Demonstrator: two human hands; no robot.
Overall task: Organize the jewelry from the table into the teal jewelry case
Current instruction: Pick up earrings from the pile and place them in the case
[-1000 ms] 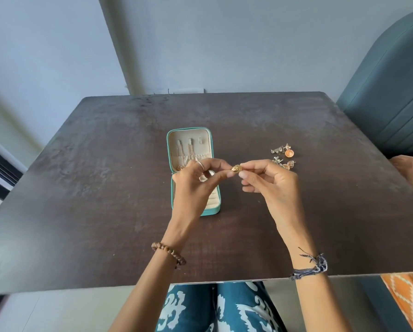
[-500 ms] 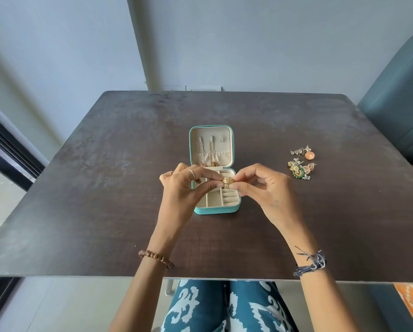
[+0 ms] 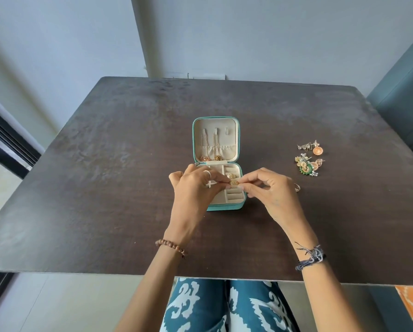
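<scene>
Nearest the camera, the left hand (image 3: 194, 190) and right hand (image 3: 273, 192) meet over the open teal jewelry case (image 3: 221, 164) — both pinch one gold ring (image 3: 233, 183) between thumb and fingertips, just above the ring rolls. A second gold ring (image 3: 231, 176) sits in the rolls behind it. Farther right on the dark tabletop (image 3: 104, 188) lies a cluster of earrings (image 3: 308, 159) (well apart from the case).

Single head-worn wide-angle view, looking forward and down over the worktop (image 3: 104, 188) (near edge close, far wall at top).
</scene>
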